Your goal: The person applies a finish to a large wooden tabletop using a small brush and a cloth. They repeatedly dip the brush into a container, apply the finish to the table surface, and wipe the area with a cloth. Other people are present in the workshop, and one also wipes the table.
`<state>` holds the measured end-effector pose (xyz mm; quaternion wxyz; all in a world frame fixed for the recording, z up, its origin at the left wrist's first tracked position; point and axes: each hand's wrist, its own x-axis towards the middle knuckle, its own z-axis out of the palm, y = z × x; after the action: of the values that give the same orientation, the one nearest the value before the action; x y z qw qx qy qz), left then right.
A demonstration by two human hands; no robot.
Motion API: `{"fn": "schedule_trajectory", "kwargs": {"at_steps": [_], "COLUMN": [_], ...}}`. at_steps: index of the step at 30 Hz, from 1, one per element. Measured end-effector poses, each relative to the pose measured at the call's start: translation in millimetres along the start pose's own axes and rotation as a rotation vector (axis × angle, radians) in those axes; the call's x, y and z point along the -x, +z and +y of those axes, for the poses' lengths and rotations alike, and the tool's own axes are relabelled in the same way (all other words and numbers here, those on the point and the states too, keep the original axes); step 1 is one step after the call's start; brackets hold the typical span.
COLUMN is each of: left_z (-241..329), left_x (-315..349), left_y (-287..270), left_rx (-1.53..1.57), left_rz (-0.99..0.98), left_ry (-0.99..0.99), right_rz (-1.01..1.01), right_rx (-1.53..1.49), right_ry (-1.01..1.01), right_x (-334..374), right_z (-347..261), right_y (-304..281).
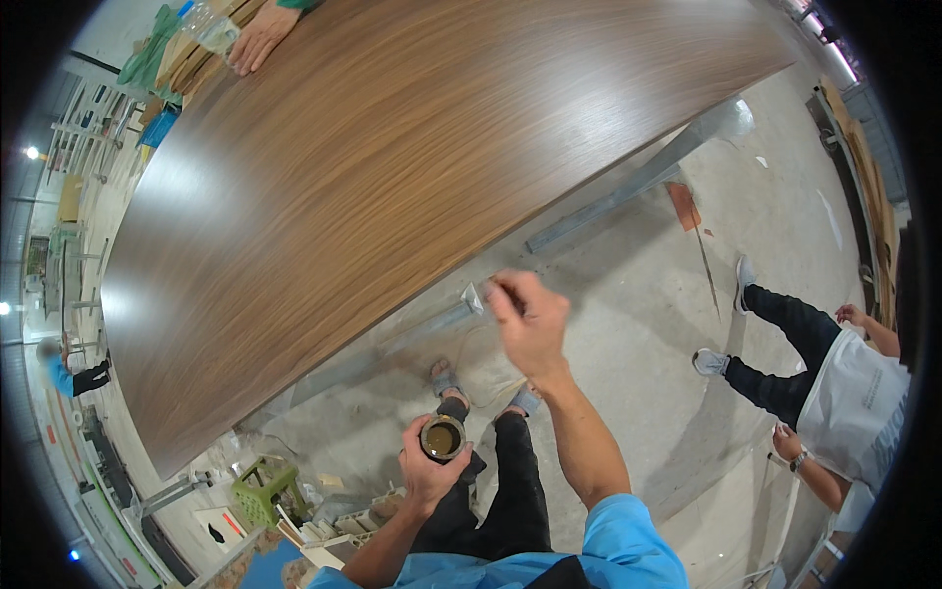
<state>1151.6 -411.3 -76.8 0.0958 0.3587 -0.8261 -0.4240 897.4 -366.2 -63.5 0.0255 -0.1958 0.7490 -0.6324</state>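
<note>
My left hand [429,473] is wrapped round a small round cup [443,438] with brown liquid in it, held low in front of my body. Just off the near edge of a large wood-grain panel [392,167], my right hand [531,319] is closed in a pinch, slightly blurred. A small pale, shiny flat piece [474,298] shows at its fingertips, by the end of a grey metal bar; its kind I cannot make out. The panel lies flat, with its long edge running diagonally across in front of me.
Grey metal bars [608,204] show below the panel. Another person's hand [263,37] rests on its far left, beside a plastic bottle [208,29]. On the right stands a person in a white shirt [859,393]. A green stool [267,491] is at lower left.
</note>
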Motion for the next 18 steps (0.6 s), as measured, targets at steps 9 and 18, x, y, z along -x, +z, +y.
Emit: {"fn": "schedule_trajectory", "kwargs": {"at_steps": [9, 18], "left_z": [-8.5, -11.6], "left_x": [1.2, -1.5], "left_y": [-4.4, -2.5], "left_rx": [0.095, -0.009], "left_rz": [-0.037, 0.019], "left_ry": [-0.100, -0.010], "right_rz": [-0.105, 0.125], "right_rx": [0.075, 0.081], "right_ry": [-0.216, 0.024], "right_x": [2.9, -18.0], "right_z": [2.4, 13.7], "right_y": [15.9, -13.8]}}
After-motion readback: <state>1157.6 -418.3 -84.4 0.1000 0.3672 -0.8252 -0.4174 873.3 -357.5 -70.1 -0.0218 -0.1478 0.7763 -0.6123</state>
